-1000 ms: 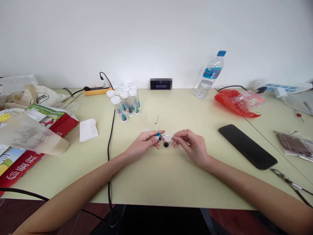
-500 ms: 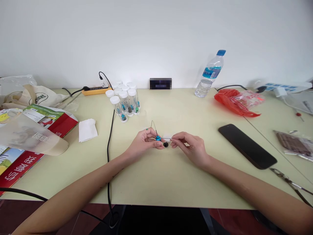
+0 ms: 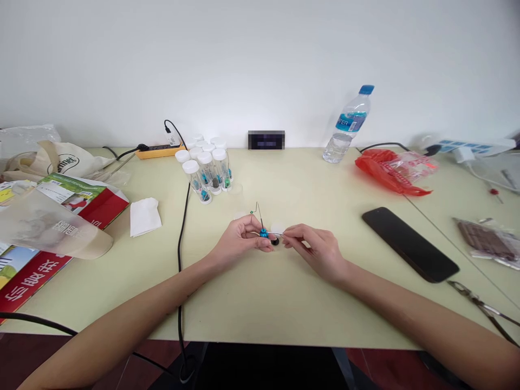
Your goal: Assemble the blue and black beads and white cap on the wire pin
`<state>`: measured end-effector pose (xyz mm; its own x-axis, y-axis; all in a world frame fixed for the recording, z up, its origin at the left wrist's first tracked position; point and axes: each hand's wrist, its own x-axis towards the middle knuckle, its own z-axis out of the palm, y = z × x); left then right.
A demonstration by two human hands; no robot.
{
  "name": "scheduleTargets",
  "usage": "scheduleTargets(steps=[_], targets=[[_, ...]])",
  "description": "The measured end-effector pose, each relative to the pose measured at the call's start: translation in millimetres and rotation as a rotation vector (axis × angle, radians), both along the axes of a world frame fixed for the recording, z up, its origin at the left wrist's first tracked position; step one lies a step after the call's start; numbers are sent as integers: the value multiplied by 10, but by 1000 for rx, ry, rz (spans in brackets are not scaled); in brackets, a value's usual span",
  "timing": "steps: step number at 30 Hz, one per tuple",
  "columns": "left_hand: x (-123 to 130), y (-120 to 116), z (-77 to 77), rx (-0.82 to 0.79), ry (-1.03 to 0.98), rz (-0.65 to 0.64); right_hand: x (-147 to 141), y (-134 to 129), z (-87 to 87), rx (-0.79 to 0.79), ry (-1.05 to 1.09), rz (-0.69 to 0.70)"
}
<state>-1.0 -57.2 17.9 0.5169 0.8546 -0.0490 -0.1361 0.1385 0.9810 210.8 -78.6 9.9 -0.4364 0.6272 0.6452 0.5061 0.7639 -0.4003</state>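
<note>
Between the thumb and fingers of my left hand (image 3: 244, 238) is a small shiny blue metal piece (image 3: 264, 233). A thin bent wire (image 3: 260, 214) rises from it, with a tiny green bead (image 3: 252, 212) near the wire's other end. My right hand (image 3: 314, 246) pinches a thin metal rod (image 3: 277, 233) whose left end meets the blue piece; the rest of the rod is hidden by the fingers. Just below the rod, between both hands, a small round black part (image 3: 275, 241) sits by the tabletop. A white cap-like thing (image 3: 278, 227) lies behind the rod.
Several clear tubes with white lids (image 3: 205, 173) stand behind my left hand. A folded tissue (image 3: 145, 216) and a plastic cup (image 3: 81, 233) lie left. To the right are a phone (image 3: 410, 244), a red bag (image 3: 385, 168) and a water bottle (image 3: 345, 127). A black cable (image 3: 182, 233) crosses the table.
The bent wire and its green bead have turned, the bead now standing higher and further right above my left fingers. Both hands stay nearly in place.
</note>
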Motion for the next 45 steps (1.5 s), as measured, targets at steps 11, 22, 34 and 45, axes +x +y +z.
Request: scheduleTargets(steps=[11,22,34,45], targets=[[25,-46,-5,83,91,147,105,51,-15,373,-329,17],[4,-3,-27,56,4,46,79,2,30,394,-340,16],[-12,-5,-29,121,65,48,3,-29,42,-106,-51,-13],[-14,-54,-26,314,223,93,-116,-32,136,-1068,520,148]])
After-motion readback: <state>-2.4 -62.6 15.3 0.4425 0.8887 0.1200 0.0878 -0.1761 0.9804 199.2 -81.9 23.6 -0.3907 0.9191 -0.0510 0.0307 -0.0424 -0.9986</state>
